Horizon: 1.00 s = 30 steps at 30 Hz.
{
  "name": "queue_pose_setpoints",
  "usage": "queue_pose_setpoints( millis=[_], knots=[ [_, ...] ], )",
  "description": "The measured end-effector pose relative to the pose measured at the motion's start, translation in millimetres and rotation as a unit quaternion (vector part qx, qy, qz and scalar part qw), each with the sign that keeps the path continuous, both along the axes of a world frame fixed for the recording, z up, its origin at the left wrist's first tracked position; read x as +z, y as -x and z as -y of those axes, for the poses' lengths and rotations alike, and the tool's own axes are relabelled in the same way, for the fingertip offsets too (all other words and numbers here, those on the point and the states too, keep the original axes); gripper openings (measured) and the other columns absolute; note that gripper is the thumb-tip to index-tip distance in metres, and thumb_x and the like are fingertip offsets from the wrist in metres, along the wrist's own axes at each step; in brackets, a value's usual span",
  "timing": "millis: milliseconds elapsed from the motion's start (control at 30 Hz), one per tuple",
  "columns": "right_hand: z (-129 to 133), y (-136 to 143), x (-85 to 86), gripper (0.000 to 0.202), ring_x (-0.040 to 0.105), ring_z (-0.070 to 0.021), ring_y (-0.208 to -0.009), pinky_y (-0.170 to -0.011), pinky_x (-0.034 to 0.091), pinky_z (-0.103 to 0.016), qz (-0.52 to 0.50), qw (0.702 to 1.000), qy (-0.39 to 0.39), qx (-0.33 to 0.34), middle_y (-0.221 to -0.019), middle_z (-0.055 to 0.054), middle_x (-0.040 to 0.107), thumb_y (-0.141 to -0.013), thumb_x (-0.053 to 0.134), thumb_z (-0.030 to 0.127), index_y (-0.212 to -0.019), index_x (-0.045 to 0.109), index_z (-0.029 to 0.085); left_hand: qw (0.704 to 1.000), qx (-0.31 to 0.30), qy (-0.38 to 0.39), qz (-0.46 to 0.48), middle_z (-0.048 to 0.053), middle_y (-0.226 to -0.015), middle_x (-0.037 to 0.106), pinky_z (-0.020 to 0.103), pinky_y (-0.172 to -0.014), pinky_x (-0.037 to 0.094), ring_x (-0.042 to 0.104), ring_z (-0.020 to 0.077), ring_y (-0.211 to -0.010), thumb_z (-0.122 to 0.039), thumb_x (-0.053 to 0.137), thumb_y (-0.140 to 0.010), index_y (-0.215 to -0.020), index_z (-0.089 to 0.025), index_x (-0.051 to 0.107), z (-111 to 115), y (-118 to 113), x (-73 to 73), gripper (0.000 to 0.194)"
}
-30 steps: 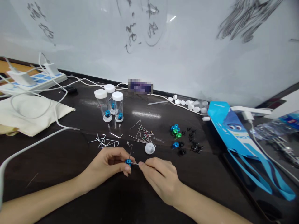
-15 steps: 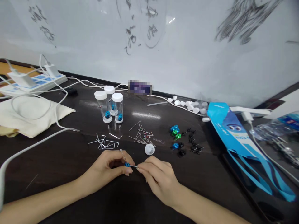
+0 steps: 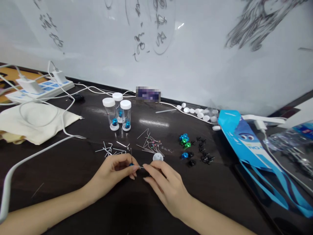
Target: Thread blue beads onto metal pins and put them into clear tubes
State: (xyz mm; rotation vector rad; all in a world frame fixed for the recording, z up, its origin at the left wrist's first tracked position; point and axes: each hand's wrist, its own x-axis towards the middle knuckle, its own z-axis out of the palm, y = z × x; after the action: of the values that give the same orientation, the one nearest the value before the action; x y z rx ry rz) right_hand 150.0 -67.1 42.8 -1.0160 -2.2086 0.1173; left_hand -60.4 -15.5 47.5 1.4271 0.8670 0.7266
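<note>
My left hand (image 3: 118, 169) pinches a small blue metal part (image 3: 131, 164), mostly hidden by the fingers, with a thin wire standing up from it. My right hand (image 3: 167, 184) is just to the right, its fingertips at a thin metal rod (image 3: 141, 167) that reaches toward the blue part. Beyond the hands lie silver hex keys (image 3: 107, 150), thin bent wires (image 3: 153, 145) and a white round cap (image 3: 157, 157). Blue parts (image 3: 184, 137), green parts (image 3: 187, 145) and black screws (image 3: 207, 158) are at the right.
Three clear tubes with white caps (image 3: 126, 104) stand at the back. White caps (image 3: 200, 115) lie by the whiteboard (image 3: 97, 42). A power strip (image 3: 46, 88), cables and a cream cloth (image 3: 39, 120) are left; a blue lanyard bag (image 3: 234, 130) is right.
The view has shifted slightly. The blue part has turned in my left fingers, so its wire is more upright. My right thumb has spread away from the fingers at the rod.
</note>
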Motion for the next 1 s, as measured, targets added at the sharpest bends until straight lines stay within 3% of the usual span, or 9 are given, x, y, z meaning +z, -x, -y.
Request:
queue_pose_setpoints(
  millis=[167,567,733,1000],
  knots=[
    [-3.2,-2.2,-3.6,0.032,0.059,-0.017,-0.076,-0.064,0.055,-0.029,0.017,0.999,-0.041,0.008,-0.09,-0.01,0.063,-0.095,0.05,0.006,-0.125,0.057,0.01,1.0,0.009,0.006,0.01,0.001,-0.068,0.067,0.025,-0.065,0.049,0.062,0.0141,-0.065,-0.028,0.066,-0.083,-0.079,-0.015,0.07,-2.5,-0.7,1.2,0.015],
    [-1.5,-4.4,-2.0,0.027,0.058,-0.0162,-0.07,-0.058,0.052,-0.027,0.004,0.999,-0.034,0.03,-0.085,-0.01,0.063,-0.094,0.049,0.005,-0.118,0.061,0.008,1.0,0.004,-0.027,-0.012,0.004,-0.079,0.072,0.027,-0.065,0.051,0.063,0.0161,-0.068,-0.029,0.069,-0.081,-0.085,-0.017,0.072,1.4,1.0,-8.7,0.014],
    [-1.7,-5.8,-2.9,0.035,0.059,-0.0156,-0.067,-0.059,0.052,-0.028,-0.023,0.999,0.01,0.032,-0.083,-0.007,0.061,-0.092,0.047,0.002,-0.124,0.058,0.011,0.999,0.002,-0.046,-0.019,0.004,-0.08,0.073,0.027,-0.067,0.052,0.064,0.0169,-0.07,-0.028,0.068,-0.082,-0.087,-0.018,0.073,2.4,1.1,-11.4,0.013],
    [-2.7,-2.9,1.0,0.029,0.059,-0.0113,-0.058,-0.056,0.052,-0.024,-0.089,0.99,0.097,0.057,-0.079,-0.004,0.061,-0.097,0.04,0.008,-0.115,0.061,0.013,0.993,-0.004,-0.108,-0.045,0.003,-0.085,0.074,0.027,-0.069,0.052,0.067,0.0185,-0.077,-0.026,0.064,-0.085,-0.086,-0.019,0.074,5.3,0.7,-5.5,0.012]
  ],
)
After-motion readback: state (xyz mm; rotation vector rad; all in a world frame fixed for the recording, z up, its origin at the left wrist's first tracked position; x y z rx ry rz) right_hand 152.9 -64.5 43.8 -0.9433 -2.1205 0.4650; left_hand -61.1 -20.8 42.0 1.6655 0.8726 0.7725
